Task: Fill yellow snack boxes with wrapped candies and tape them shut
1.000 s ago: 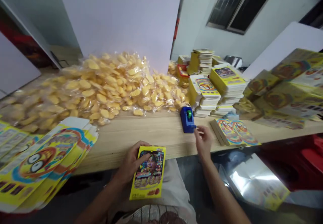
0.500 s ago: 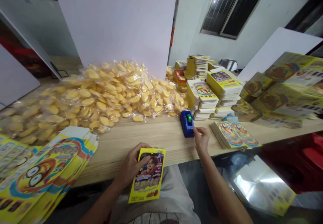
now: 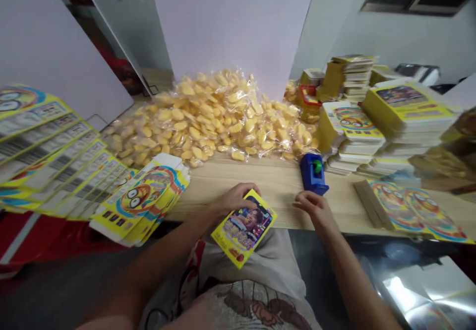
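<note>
My left hand (image 3: 236,198) is shut on a yellow printed snack box (image 3: 243,228), gripping its upper edge over the table's front edge. The box tilts, with a photo on its face. My right hand (image 3: 314,210) rests on the wooden table (image 3: 260,191), its fingers reaching towards the base of a blue tape dispenser (image 3: 314,173) with a green hub. It holds nothing I can see. Behind the dispenser lies a heap of clear bags of yellow snacks (image 3: 208,121).
Flat yellow carton blanks (image 3: 55,156) and a stack of printed blanks (image 3: 143,201) lie at the left. Stacked cartons (image 3: 353,134) rise at the right, with a pile of flat cartons (image 3: 412,211) near the front edge. White partition boards (image 3: 230,22) stand behind the table.
The view has swung, so everything on the table sits further right. My left hand has raised the box towards the table edge and tilted it. My right hand has shifted along the dispenser's front.
</note>
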Motion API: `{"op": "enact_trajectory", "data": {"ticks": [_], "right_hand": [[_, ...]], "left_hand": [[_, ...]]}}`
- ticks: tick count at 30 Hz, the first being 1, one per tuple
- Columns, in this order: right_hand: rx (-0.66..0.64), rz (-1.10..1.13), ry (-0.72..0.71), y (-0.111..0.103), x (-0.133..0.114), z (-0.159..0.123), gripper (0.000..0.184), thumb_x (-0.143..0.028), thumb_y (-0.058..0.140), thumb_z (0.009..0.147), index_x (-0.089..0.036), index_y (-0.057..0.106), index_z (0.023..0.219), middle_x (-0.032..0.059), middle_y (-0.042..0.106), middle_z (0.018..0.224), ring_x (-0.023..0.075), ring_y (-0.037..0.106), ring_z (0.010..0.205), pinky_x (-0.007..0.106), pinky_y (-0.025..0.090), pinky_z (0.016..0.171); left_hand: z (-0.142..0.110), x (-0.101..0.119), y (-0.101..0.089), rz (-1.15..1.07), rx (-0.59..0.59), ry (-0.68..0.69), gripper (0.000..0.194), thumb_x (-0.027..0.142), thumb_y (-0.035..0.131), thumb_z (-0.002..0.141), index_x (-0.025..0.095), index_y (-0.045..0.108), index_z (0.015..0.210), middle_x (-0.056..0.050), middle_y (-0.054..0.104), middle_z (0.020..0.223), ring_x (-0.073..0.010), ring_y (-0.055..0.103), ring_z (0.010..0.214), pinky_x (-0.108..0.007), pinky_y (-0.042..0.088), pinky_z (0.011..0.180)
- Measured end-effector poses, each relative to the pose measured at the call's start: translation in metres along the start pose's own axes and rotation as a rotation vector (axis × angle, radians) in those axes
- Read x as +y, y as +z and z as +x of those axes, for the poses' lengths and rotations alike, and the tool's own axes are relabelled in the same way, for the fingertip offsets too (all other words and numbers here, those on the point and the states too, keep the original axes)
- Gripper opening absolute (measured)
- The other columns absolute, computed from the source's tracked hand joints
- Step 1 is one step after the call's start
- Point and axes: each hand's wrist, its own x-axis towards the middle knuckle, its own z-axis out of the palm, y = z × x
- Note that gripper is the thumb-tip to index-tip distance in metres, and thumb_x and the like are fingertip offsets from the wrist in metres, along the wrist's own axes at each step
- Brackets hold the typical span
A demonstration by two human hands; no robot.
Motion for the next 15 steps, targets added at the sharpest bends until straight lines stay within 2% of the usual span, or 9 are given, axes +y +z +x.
{"op": "enact_trajectory", "data": {"ticks": [2,3,5,6,8,12,13,15], "right_hand": [[-0.436,-0.170,-0.004,0.020,-0.029,0.005,0.027,-0.041,0.070,0.074,-0.015,0.062,0.068,-0.0001,0.058,0.069,0.0142,0.054,0.068,0.028,0.046,0.068],[-0.609,-0.259,-0.026,0.030,-0.042,0.009,0.026,-0.038,0.068,0.075,-0.015,0.062,0.068,-0.0008,0.057,0.068,0.0129,0.052,0.066,0.026,0.044,0.065],[-0.863,-0.405,-0.077,0.048,-0.059,0.019,0.022,-0.034,0.064,0.078,-0.014,0.062,0.069,-0.0026,0.054,0.064,0.0107,0.047,0.061,0.023,0.038,0.060],[-0.945,-0.465,-0.102,0.056,-0.064,0.023,0.020,-0.032,0.061,0.078,-0.014,0.062,0.070,-0.0033,0.053,0.063,0.0100,0.045,0.060,0.022,0.036,0.058],[-0.996,-0.601,-0.153,0.068,-0.070,0.028,0.016,-0.026,0.059,0.077,-0.014,0.062,0.067,-0.0044,0.050,0.059,0.0089,0.042,0.056,0.021,0.032,0.054],[-0.762,-0.822,-0.192,0.081,-0.072,0.021,0.020,-0.025,0.068,0.070,-0.014,0.057,0.057,-0.0052,0.047,0.051,0.0075,0.037,0.049,0.022,0.025,0.049],[-0.719,-0.783,-0.158,0.082,-0.071,0.018,0.022,-0.028,0.072,0.068,-0.014,0.057,0.058,-0.0051,0.048,0.052,0.0075,0.038,0.049,0.022,0.025,0.048],[-0.744,-0.547,-0.008,0.082,-0.065,0.013,0.028,-0.035,0.078,0.063,-0.014,0.061,0.067,-0.0040,0.053,0.057,0.0084,0.044,0.051,0.021,0.030,0.049]], "left_hand": [[0.003,0.005,-0.002,-0.002,-0.085,-0.047,0.037,0.025,0.072,0.061,0.017,0.056,0.092,0.003,0.060,0.073,-0.0126,0.055,0.062,-0.020,0.039,0.053],[0.005,0.007,-0.002,0.006,-0.122,-0.056,0.037,0.025,0.073,0.060,0.016,0.057,0.092,0.002,0.060,0.074,-0.0126,0.055,0.063,-0.020,0.039,0.053],[0.007,0.009,-0.003,0.022,-0.169,-0.052,0.037,0.024,0.075,0.058,0.015,0.059,0.090,0.002,0.060,0.074,-0.0123,0.055,0.064,-0.020,0.040,0.055],[0.009,0.008,-0.004,0.025,-0.177,-0.043,0.037,0.023,0.075,0.057,0.015,0.059,0.089,0.002,0.060,0.074,-0.0121,0.054,0.065,-0.020,0.040,0.056],[0.009,0.006,-0.006,0.018,-0.168,-0.018,0.035,0.022,0.077,0.055,0.015,0.060,0.085,0.003,0.060,0.074,-0.0116,0.054,0.066,-0.019,0.040,0.057],[0.004,0.001,-0.009,-0.052,-0.148,0.025,0.036,0.022,0.078,0.056,0.014,0.062,0.086,0.001,0.061,0.078,-0.0118,0.055,0.068,-0.020,0.041,0.060],[0.001,0.001,-0.009,-0.079,-0.151,0.039,0.037,0.023,0.079,0.057,0.014,0.062,0.088,0.001,0.062,0.079,-0.0121,0.056,0.068,-0.020,0.041,0.060],[-0.006,0.004,-0.007,-0.131,-0.171,0.073,0.039,0.025,0.080,0.058,0.014,0.062,0.091,-0.001,0.063,0.083,-0.0132,0.058,0.071,-0.021,0.042,0.062]]}}
